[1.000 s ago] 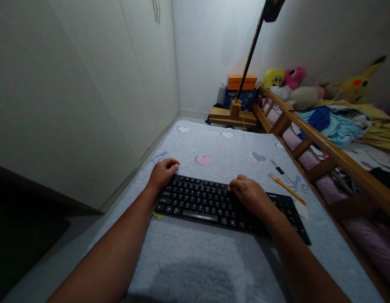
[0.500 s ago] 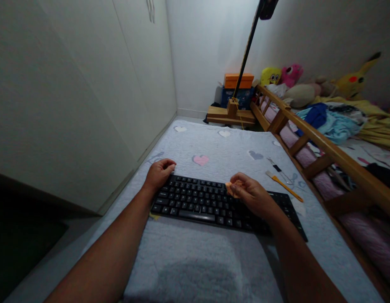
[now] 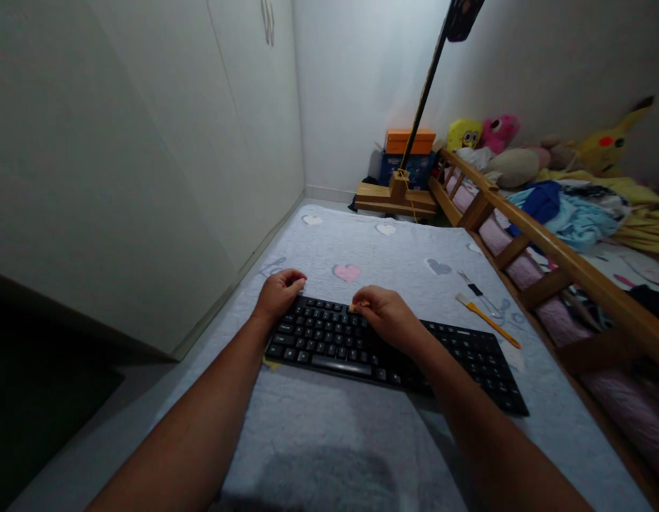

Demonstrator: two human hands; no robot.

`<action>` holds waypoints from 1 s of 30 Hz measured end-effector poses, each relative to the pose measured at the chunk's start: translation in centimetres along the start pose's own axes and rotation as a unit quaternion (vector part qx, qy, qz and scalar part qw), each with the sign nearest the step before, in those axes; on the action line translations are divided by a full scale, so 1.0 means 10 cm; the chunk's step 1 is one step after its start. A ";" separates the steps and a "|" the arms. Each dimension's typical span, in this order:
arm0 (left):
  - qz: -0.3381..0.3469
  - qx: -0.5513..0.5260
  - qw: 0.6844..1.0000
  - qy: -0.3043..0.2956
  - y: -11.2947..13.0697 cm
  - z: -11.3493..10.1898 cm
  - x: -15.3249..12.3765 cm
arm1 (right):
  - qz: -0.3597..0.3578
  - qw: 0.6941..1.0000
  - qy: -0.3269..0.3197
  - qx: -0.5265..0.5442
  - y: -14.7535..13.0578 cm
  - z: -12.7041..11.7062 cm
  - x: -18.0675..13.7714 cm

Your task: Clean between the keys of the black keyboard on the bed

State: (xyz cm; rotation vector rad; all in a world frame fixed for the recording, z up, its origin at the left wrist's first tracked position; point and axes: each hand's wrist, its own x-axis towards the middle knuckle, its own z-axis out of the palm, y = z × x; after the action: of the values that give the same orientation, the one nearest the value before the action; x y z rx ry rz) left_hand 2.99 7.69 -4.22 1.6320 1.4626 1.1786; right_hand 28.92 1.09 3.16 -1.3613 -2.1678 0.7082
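Pinching orange cloth (image 3: 355, 307) — right hand (image 3: 386, 314); left hand (image 3: 279, 293) curled, hold unclear — keyboard (image 3: 329, 338) print unreadable.

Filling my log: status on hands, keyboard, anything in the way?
Left hand by keyboard, far left corner. Right hand pinching orange wad at back edge. Keyboard on bedcover, partly hidden by right arm; brush lies apart.

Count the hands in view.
2: the left hand at the black keyboard's far left corner, the right hand over its middle, pinching a pale-orange item.
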 end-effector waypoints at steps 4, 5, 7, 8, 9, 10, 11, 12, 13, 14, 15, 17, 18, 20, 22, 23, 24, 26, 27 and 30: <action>0.005 0.007 1.000 -0.002 -0.01 0.00 0.00 | -0.036 0.999 -0.032 -0.020 -0.05 0.20 0.24; 0.006 0.007 1.000 -0.003 -0.02 0.00 0.01 | -0.040 0.998 -0.030 -0.027 -0.05 0.25 0.28; 0.008 0.009 1.000 -0.003 -0.02 0.01 0.01 | -0.044 0.997 -0.036 -0.054 -0.06 0.31 0.34; 0.008 0.010 1.000 -0.004 -0.02 0.01 0.01 | -0.042 0.996 -0.040 -0.070 -0.07 0.33 0.36; 0.008 0.010 1.000 -0.004 -0.02 0.01 0.01 | -0.039 0.994 -0.046 -0.086 -0.07 0.34 0.38; 0.006 0.011 1.000 -0.004 -0.01 0.01 0.01 | -0.035 0.993 -0.052 -0.099 -0.07 0.34 0.38; 0.006 0.011 1.000 -0.004 -0.01 0.00 0.01 | -0.031 0.992 -0.057 -0.111 -0.07 0.33 0.38; 0.005 0.012 1.000 -0.004 -0.01 0.00 0.00 | -0.028 0.990 -0.061 -0.122 -0.06 0.32 0.37; 0.005 0.012 1.000 -0.005 -0.01 0.00 0.00 | -0.025 0.989 -0.066 -0.130 -0.05 0.30 0.36; 0.004 0.011 1.000 -0.005 0.00 0.00 0.00 | -0.023 0.988 -0.072 -0.138 -0.04 0.27 0.35; 0.004 0.010 1.000 -0.005 0.00 0.00 0.01 | -0.021 0.986 -0.077 -0.145 -0.03 0.24 0.33; 0.004 0.008 1.000 -0.004 0.01 -0.01 0.01 | -0.021 0.985 -0.086 -0.150 0.00 0.18 0.31; 0.004 0.006 1.000 -0.003 0.01 -0.01 0.01 | -0.024 0.985 -0.087 -0.148 0.01 0.16 0.32; 0.003 0.002 1.000 -0.001 0.02 -0.01 0.01 | -0.032 0.986 -0.084 -0.140 0.01 0.15 0.34; -0.001 -0.001 1.000 0.001 0.03 -0.01 0.00 | -0.040 0.988 -0.079 -0.130 -0.01 0.19 0.40; -0.004 -0.003 1.000 0.002 0.03 -0.01 0.00 | -0.045 0.988 -0.077 -0.126 -0.03 0.22 0.44; -0.006 -0.005 1.000 0.004 0.03 -0.01 0.00 | -0.050 0.988 -0.073 -0.127 -0.06 0.26 0.48; -0.007 -0.008 1.000 0.006 0.04 0.00 0.00 | -0.062 0.987 -0.070 -0.129 -0.12 0.34 0.56; -0.005 -0.009 1.000 0.006 0.04 0.00 0.01 | -0.061 0.987 -0.071 -0.133 -0.15 0.38 0.60; 0.003 -0.011 1.000 0.007 0.04 0.00 0.01 | -0.064 0.985 -0.074 -0.140 -0.24 0.49 0.68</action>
State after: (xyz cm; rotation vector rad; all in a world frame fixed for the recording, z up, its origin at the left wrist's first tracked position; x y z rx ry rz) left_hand 3.13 7.74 -3.86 1.6168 1.4496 1.2084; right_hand 21.51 5.58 1.85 -1.3213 -2.5244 0.4828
